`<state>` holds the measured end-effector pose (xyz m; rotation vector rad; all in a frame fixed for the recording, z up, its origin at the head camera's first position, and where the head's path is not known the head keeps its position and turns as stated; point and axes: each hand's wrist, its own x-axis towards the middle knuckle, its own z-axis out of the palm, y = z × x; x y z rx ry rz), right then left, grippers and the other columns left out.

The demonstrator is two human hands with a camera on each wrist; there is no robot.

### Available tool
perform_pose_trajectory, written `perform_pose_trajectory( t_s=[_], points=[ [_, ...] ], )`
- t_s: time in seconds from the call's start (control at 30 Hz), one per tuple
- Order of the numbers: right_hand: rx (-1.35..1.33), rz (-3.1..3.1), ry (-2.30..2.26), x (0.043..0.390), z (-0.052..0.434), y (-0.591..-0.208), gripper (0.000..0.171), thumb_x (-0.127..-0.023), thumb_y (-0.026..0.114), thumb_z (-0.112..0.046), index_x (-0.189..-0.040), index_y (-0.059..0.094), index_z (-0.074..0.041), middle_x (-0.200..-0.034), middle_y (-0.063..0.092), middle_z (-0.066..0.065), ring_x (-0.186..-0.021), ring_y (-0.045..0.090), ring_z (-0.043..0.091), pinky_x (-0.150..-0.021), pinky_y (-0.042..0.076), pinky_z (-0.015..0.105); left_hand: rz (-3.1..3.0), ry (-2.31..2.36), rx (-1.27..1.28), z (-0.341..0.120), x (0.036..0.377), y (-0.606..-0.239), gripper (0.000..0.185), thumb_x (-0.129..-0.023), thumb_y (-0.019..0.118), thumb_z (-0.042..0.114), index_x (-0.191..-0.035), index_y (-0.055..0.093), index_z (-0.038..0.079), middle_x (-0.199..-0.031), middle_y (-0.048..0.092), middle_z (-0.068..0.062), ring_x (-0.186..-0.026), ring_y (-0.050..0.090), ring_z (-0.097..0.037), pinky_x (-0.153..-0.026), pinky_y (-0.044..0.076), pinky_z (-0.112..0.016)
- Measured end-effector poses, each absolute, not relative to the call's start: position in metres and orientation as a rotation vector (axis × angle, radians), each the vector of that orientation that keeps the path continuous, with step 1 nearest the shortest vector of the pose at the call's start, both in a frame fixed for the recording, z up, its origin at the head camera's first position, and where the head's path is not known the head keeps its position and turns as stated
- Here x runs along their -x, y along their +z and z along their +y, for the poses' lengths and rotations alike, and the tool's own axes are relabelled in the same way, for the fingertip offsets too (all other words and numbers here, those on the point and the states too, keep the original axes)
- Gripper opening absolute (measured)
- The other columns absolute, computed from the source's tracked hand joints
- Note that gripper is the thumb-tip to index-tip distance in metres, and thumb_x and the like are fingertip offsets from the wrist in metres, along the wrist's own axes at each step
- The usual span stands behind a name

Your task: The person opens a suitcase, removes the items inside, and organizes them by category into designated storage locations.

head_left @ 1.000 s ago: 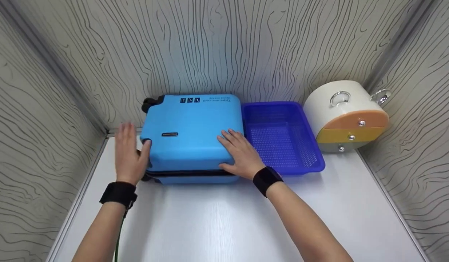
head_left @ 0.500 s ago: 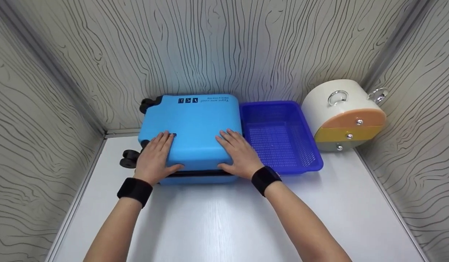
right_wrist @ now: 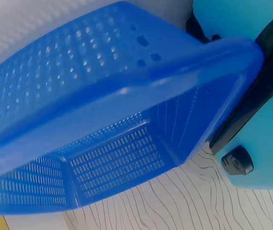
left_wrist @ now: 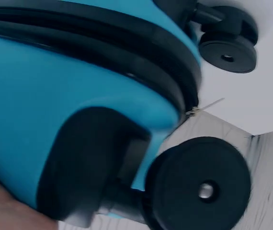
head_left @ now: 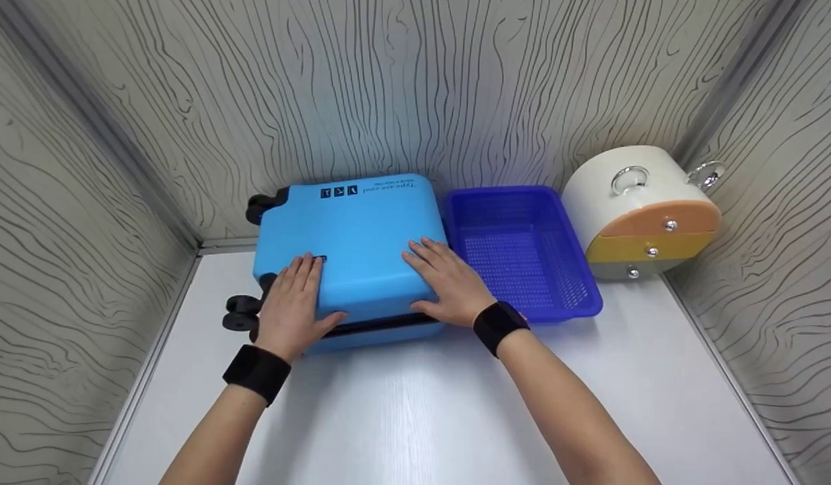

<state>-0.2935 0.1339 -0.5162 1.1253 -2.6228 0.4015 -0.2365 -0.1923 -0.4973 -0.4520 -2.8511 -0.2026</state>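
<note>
A light blue suitcase lies flat on the white table, slightly turned, its black wheels pointing left. With fingers straight, my left hand rests on its top near the front left corner, thumb over the front edge. On the front right part of the lid lies my right hand, fingers spread and extended. In the left wrist view a black wheel and the dark seam fill much of the picture, and only a bit of the hand shows. A black foot of the suitcase appears in the right wrist view.
A blue perforated plastic basket stands right beside the suitcase. Farther right is a white rounded drawer box with orange, yellow and green drawers and silver knobs. Patterned wall panels enclose the table at the back and sides.
My left hand has moved right from beside the suitcase onto its top. The suitcase's wheel end has shifted toward me and a little left, turning it. The right hand stays nearly in place.
</note>
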Motion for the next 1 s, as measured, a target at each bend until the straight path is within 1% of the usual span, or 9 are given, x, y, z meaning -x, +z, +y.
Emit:
perform_pose_trajectory(
  t_s=[0.23,0.3,0.4,0.53,0.7,0.77,0.87,0.93,1.0],
  points=[
    [-1.048,-2.655,0.346,0.298,0.136,-0.523,0.085,-0.099,0.064,-0.048,-0.165,0.018,-0.019,-0.171,0.014,0.009,-0.157,0.006,0.028,-0.125,0.003,0.04,-2.87,-0.215,0.425,-0.188,0.224,-0.491,0.099,-0.09,0.073,0.052,-0.16,0.028,-0.001,-0.164,0.026,-0.023,-0.152,0.023,-0.039,-0.121,0.023,-0.054],
    [-0.993,-2.685,0.331,0.298,0.136,-0.524,0.084,-0.1,0.063,-0.047,-0.166,0.017,-0.02,-0.171,0.011,0.009,-0.157,0.003,0.027,-0.125,0.005,0.04,-2.874,-0.216,0.43,-0.187,0.221,-0.489,0.096,-0.091,0.071,0.053,-0.16,0.029,0.0,-0.164,0.027,-0.023,-0.151,0.024,-0.04,-0.119,0.025,-0.055],
    [-0.919,-2.708,0.304,0.3,0.138,-0.526,0.083,-0.101,0.062,-0.046,-0.166,0.017,-0.021,-0.171,0.01,0.009,-0.157,0.003,0.027,-0.125,0.012,0.043,-2.885,-0.238,0.432,-0.184,0.218,-0.486,0.093,-0.092,0.069,0.055,-0.16,0.031,0.002,-0.163,0.029,-0.022,-0.15,0.027,-0.04,-0.118,0.027,-0.057],
    [-0.847,-2.718,0.212,0.304,0.14,-0.526,0.083,-0.102,0.06,-0.046,-0.166,0.015,-0.02,-0.171,0.01,0.011,-0.157,0.006,0.029,-0.123,0.018,0.044,-2.889,-0.298,0.441,-0.181,0.215,-0.479,0.085,-0.095,0.066,0.055,-0.158,0.037,0.004,-0.162,0.033,-0.02,-0.148,0.031,-0.041,-0.116,0.028,-0.06],
    [-0.778,-2.74,0.059,0.31,0.142,-0.521,0.083,-0.102,0.058,-0.048,-0.166,0.013,-0.019,-0.171,0.01,0.011,-0.156,0.01,0.03,-0.124,0.015,0.045,-2.902,-0.382,0.505,-0.182,0.214,-0.47,0.071,-0.102,0.057,0.051,-0.156,0.042,0.008,-0.162,0.035,-0.018,-0.147,0.033,-0.04,-0.116,0.028,-0.06],
    [-0.771,-2.751,0.031,0.311,0.142,-0.518,0.083,-0.103,0.057,-0.049,-0.166,0.012,-0.019,-0.171,0.01,0.011,-0.156,0.012,0.03,-0.124,0.015,0.046,-2.92,-0.45,0.542,-0.188,0.213,-0.466,0.063,-0.105,0.053,0.043,-0.156,0.042,0.009,-0.162,0.036,-0.016,-0.147,0.033,-0.04,-0.116,0.027,-0.059],
    [-0.789,-2.777,0.035,0.311,0.141,-0.516,0.082,-0.104,0.056,-0.048,-0.166,0.01,-0.019,-0.171,0.008,0.012,-0.156,0.011,0.031,-0.123,0.018,0.047,-2.945,-0.574,0.598,-0.204,0.214,-0.459,0.055,-0.106,0.048,0.024,-0.158,0.04,0.01,-0.162,0.037,-0.013,-0.148,0.032,-0.037,-0.117,0.026,-0.058],
    [-0.811,-2.802,0.062,0.31,0.14,-0.515,0.082,-0.105,0.055,-0.046,-0.166,0.008,-0.017,-0.171,0.005,0.013,-0.156,0.01,0.032,-0.123,0.019,0.046,-2.945,-0.565,0.638,-0.219,0.215,-0.456,0.057,-0.102,0.049,0.01,-0.158,0.038,0.008,-0.162,0.037,-0.013,-0.149,0.03,-0.038,-0.119,0.023,-0.058],
    [-0.818,-2.818,0.088,0.309,0.139,-0.515,0.082,-0.105,0.055,-0.044,-0.166,0.007,-0.017,-0.171,0.003,0.014,-0.156,0.008,0.033,-0.123,0.021,0.046,-2.952,-0.448,0.654,-0.235,0.216,-0.455,0.064,-0.098,0.051,0.0,-0.159,0.035,0.006,-0.163,0.034,-0.016,-0.15,0.027,-0.04,-0.12,0.02,-0.058]
  ],
)
